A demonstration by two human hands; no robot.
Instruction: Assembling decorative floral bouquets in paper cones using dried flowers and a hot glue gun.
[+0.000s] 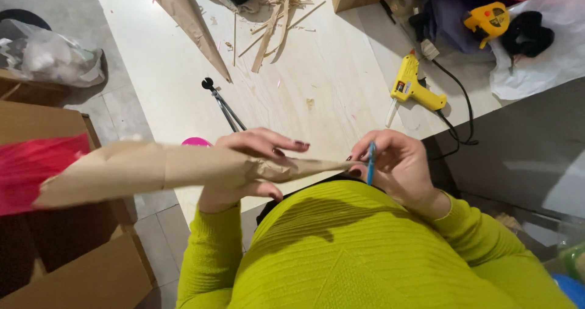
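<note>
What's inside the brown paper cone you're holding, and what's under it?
Red material sticks out of the brown paper cone at its wide end; how far in it reaches is hidden by the paper. The left hand wraps the cone. A pink object peeks out beneath, mostly covered.

Pale table (341,83) with glue gun (414,88)

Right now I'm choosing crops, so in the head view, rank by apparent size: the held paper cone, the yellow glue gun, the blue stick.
1. Held paper cone, though nearness to the camera enlarges it.
2. Yellow glue gun.
3. Blue stick in the right hand.
</note>
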